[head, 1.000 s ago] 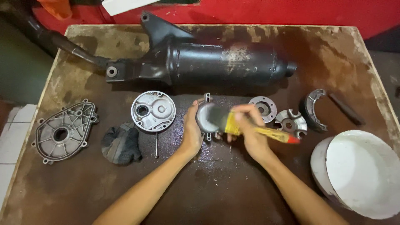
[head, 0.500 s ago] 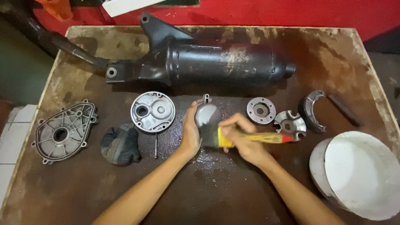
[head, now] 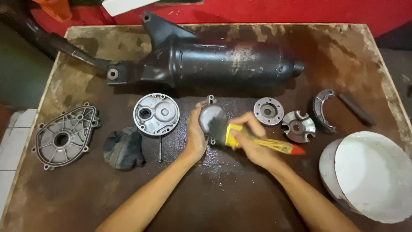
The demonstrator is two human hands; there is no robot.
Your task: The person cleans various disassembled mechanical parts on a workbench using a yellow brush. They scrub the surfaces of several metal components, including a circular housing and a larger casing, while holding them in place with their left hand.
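Near the middle of the bench (head: pixel 240 202), the left hand (head: pixel 195 135) is holding a small round metal cover (head: pixel 211 118) tilted up on its edge, its grip wrapping the cover's left side. The right hand (head: pixel 253 144) is clenching a yellow-handled brush (head: pixel 262 142), whose dark bristles are touching the cover's face. Toward the far edge a black exhaust muffler (head: pixel 223 64) is lying lengthwise. Toward the left edge a grey casing (head: pixel 64 135), a dark rag (head: pixel 123 148) and a round silver housing (head: pixel 156 114) are sitting. Toward the right edge a white bucket (head: pixel 373 176) is resting.
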